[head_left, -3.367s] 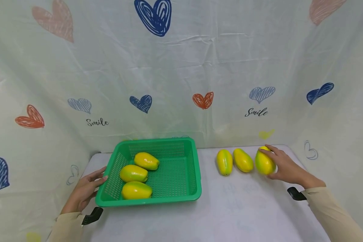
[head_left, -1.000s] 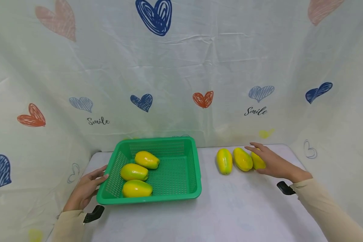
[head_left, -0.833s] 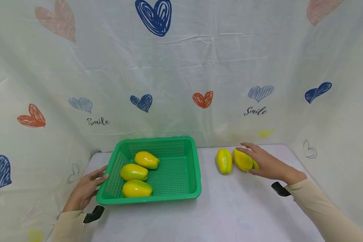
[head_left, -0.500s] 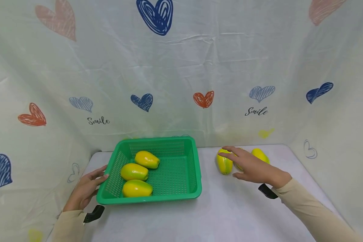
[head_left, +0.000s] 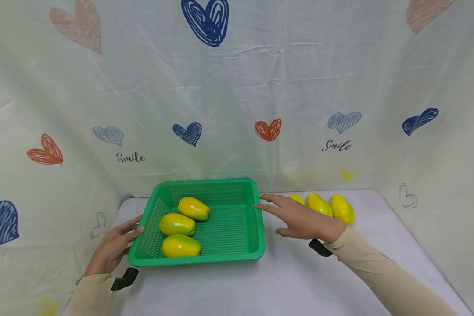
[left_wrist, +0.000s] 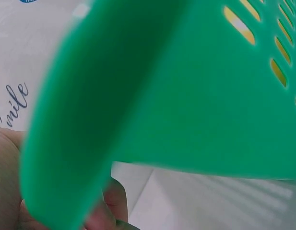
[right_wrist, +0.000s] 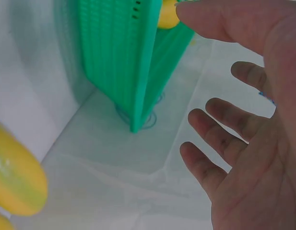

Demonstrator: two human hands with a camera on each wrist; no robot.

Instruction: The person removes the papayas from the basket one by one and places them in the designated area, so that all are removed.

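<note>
On the left of the table, a green plastic basket [head_left: 225, 232] holds three yellow-green, papaya-like fruits [head_left: 180, 246] along its left side. My left hand [head_left: 112, 248] grips the basket's left rim, thumb on top; in the left wrist view, fingers [left_wrist: 116, 199] curl below the rim [left_wrist: 85, 120]. My right hand [head_left: 300, 217] hovers beside the basket's right rim, its fingers spread. The right wrist view shows that palm [right_wrist: 253, 177] holding nothing, with the basket [right_wrist: 114, 57] beyond. Three more such fruits [head_left: 342, 209] lie in a row behind and right of it, the leftmost partly hidden.
A white cloth covers the table [head_left: 292, 281]. Close behind and at both sides hangs a pale curtain [head_left: 229, 96] printed with hearts and "Smile". The basket's far edge is near the back curtain. A dark device [head_left: 320, 247] sits at each wrist.
My right hand has let go of the rightmost fruit and swept left past the row to the basket's right rim. My left hand and the basket have stayed in place.
</note>
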